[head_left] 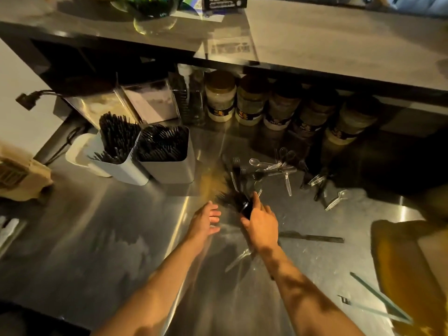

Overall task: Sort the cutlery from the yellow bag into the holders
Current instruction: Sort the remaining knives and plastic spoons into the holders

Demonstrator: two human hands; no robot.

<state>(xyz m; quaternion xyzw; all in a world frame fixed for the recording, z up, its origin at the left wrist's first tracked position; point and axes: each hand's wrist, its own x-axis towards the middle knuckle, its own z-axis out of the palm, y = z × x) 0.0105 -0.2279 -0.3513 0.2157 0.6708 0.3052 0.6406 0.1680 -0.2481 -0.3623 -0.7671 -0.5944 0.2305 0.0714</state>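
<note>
My right hand point(260, 221) grips a bundle of black plastic cutlery point(236, 201) just above the steel counter, its tips fanning out to the upper left. My left hand point(207, 218) hovers beside the bundle with fingers relaxed, holding nothing. Loose black and clear plastic cutlery point(269, 169) lies scattered behind the hands. Two white holders stand at the left: one point(114, 166) packed with thin black pieces, the other point(169, 169) filled with black cutlery. The yellow bag point(407, 267) lies at the right edge.
Jars with labels point(220, 100) line the back under a shelf. A knife point(312, 237) lies right of my right wrist, a clear spoon point(238, 259) below it. A clear straw point(378, 295) lies near the bag. A third white holder point(80, 154) stands leftmost.
</note>
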